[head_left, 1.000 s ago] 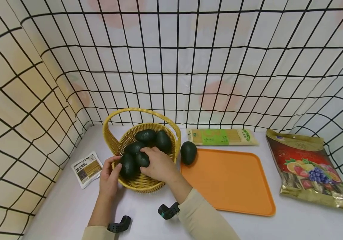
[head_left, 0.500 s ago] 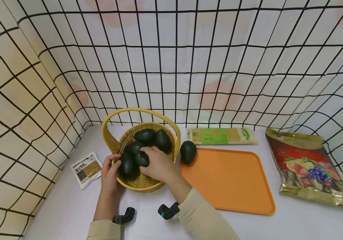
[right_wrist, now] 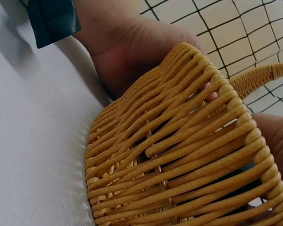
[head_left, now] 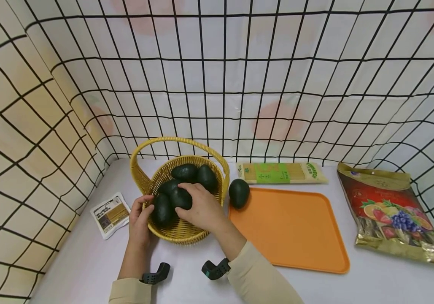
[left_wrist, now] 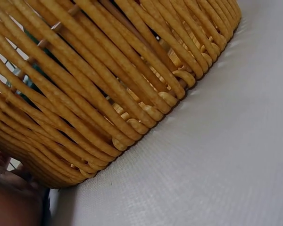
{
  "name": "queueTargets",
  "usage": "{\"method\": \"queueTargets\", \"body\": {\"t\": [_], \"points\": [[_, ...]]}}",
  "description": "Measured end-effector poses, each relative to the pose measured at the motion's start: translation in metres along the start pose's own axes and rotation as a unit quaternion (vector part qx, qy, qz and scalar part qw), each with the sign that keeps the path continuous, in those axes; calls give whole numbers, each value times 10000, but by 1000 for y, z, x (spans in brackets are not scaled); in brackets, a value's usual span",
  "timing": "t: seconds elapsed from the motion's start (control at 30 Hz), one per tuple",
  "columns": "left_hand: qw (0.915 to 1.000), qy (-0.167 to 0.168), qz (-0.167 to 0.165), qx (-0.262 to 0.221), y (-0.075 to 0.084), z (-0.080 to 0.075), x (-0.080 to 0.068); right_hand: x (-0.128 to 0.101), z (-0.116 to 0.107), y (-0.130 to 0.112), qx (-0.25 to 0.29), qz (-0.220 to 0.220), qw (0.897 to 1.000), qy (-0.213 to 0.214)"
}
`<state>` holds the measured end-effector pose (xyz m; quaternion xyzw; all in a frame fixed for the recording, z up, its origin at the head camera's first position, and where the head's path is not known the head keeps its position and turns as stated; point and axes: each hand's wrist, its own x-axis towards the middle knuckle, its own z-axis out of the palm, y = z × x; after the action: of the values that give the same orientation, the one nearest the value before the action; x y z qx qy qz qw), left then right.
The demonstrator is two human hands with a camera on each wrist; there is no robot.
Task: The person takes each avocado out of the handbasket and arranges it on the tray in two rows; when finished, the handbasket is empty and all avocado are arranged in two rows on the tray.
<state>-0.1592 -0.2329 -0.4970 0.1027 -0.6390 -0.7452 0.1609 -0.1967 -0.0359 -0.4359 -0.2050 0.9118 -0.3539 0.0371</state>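
A yellow wicker basket [head_left: 186,234] with a hoop handle holds several dark green avocados. My right hand [head_left: 200,207] reaches into it and curls its fingers round one avocado [head_left: 180,197], lifted a little above the others. My left hand [head_left: 139,219] holds the basket's near left rim, thumb beside another avocado [head_left: 161,210]. One more avocado [head_left: 238,193] lies on the table between the basket and an orange tray [head_left: 292,230]. The left wrist view shows only the basket's woven wall [left_wrist: 113,94]; the right wrist view shows the basket wall [right_wrist: 179,155] with the left hand [right_wrist: 127,52] behind it.
A flat packet of noodles with a green label [head_left: 280,172] lies behind the tray. A gold and red snack bag [head_left: 387,213] lies at the right. A small white packet [head_left: 109,213] sits left of the basket. Wire-grid walls enclose the white table on three sides.
My right hand has raised the gripped avocado slightly and moved it back inside the basket. The left hand stays on the rim.
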Motion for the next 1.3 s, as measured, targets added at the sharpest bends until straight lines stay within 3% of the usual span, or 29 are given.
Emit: {"method": "queueTargets", "body": {"t": [0.23,0.43,0.73,0.93,1.3], "points": [[10000,27,73,15,-2,-1,1,-3,0,6,666,-220,9971,298],[10000,17,93,20,-3,-2,1,-9,-5,8,1584,-447,9850,512],[10000,-21,67,-16,-3,-3,-1,-32,-18,6,2236,-397,9719,622],[9999,-55,103,4,-4,-3,0,-48,-32,8,2407,-491,9685,413],[9998,-34,151,84,-4,-3,5,-66,-59,32,2212,-404,9742,-201]]}}
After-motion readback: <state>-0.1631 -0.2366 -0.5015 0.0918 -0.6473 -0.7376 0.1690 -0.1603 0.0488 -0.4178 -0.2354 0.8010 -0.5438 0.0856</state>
